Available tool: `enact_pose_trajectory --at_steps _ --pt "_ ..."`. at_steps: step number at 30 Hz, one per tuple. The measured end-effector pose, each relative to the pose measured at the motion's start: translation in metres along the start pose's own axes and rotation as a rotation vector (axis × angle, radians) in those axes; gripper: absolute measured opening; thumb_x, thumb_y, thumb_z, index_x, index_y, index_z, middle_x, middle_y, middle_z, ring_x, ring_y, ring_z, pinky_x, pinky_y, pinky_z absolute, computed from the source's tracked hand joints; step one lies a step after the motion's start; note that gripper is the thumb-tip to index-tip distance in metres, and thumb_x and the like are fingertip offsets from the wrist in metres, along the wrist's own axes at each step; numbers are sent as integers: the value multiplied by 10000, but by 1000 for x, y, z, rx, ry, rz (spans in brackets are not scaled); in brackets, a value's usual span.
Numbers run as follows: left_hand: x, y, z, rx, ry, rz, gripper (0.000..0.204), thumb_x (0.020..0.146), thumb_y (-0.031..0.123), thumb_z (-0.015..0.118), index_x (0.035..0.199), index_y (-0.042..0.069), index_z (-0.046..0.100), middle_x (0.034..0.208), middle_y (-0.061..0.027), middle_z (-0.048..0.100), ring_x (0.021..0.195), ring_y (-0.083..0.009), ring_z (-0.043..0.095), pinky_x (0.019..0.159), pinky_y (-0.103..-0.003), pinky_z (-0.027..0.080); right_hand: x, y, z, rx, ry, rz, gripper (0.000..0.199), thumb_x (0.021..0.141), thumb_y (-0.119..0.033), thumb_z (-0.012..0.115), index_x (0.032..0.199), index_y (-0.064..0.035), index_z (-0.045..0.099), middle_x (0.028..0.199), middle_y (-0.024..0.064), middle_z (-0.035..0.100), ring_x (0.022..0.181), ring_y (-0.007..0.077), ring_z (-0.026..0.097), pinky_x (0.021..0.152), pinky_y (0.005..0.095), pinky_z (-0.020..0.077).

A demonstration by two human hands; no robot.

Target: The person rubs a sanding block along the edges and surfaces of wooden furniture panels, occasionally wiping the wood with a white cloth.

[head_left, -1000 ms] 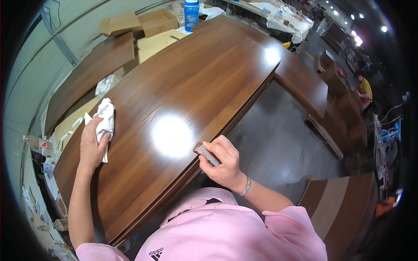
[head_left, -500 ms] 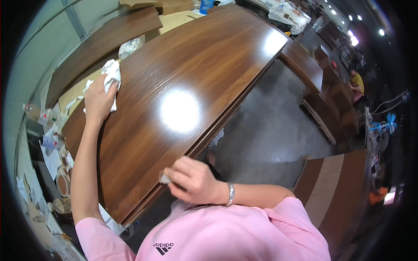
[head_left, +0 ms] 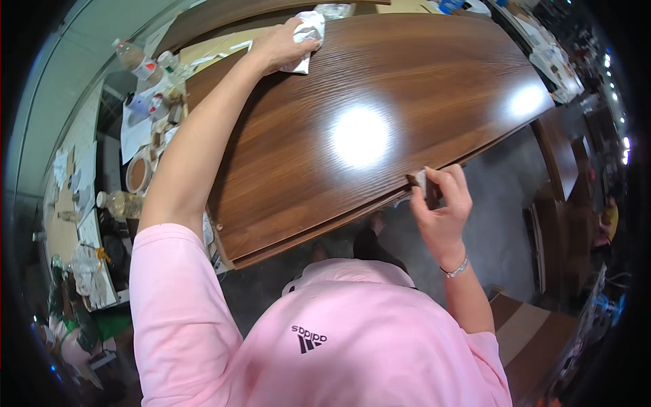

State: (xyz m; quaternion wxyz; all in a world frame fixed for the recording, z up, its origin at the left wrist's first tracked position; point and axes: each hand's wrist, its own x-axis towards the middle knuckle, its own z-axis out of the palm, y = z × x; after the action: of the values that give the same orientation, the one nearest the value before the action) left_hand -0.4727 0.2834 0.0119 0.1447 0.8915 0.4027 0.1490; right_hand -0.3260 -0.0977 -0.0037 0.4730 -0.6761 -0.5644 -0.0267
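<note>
A large glossy dark-brown wood-grain panel lies flat in front of me, on top of another board. My left hand reaches over its far left part and grips a crumpled white cloth, which rests on the panel's far edge. Past the near long edge, my right hand is closed in a pinch. Between its thumb and fingers is a small whitish scrap, with a dark brown bit at its tip by the panel's edge. Whether the scrap is cloth or paper I cannot tell.
Plastic bottles, a tape roll and a bottle of yellowish liquid stand on the left. Another brown board lies beyond the panel. Stacked boards are at lower right. People are visible at both far sides.
My view has turned, so the panel lies more crosswise. My right hand has moved rightward along the near edge with the scrap. The left hand still holds the cloth at the far edge.
</note>
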Motion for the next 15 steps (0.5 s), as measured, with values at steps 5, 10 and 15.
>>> enact_pose_trajectory --at_steps 5,10,15 --pt "-30 -40 -29 -67 -64 -68 746 867 514 668 1448 88 474 1162 -147 698 1037 -263 667 903 -363 501 -2 -5 6 -47 29 -1 250 724 50 705 962 20 634 836 116 526 661 249 551 588 350 463" --pt "-69 -65 -35 52 103 2 708 864 609 592 1359 103 558 1217 -156 686 1111 -344 646 960 -432 495 -13 -35 28 -67 39 -46 243 724 28 703 956 17 632 820 143 520 653 300 551 573 396 454" --pt "-76 -68 -26 218 256 29 645 882 560 601 1350 116 570 1259 -143 667 1156 -356 622 954 -434 491 -34 -103 72 31 -157 -342 271 669 19 719 921 28 620 818 135 552 673 290 566 568 382 481"
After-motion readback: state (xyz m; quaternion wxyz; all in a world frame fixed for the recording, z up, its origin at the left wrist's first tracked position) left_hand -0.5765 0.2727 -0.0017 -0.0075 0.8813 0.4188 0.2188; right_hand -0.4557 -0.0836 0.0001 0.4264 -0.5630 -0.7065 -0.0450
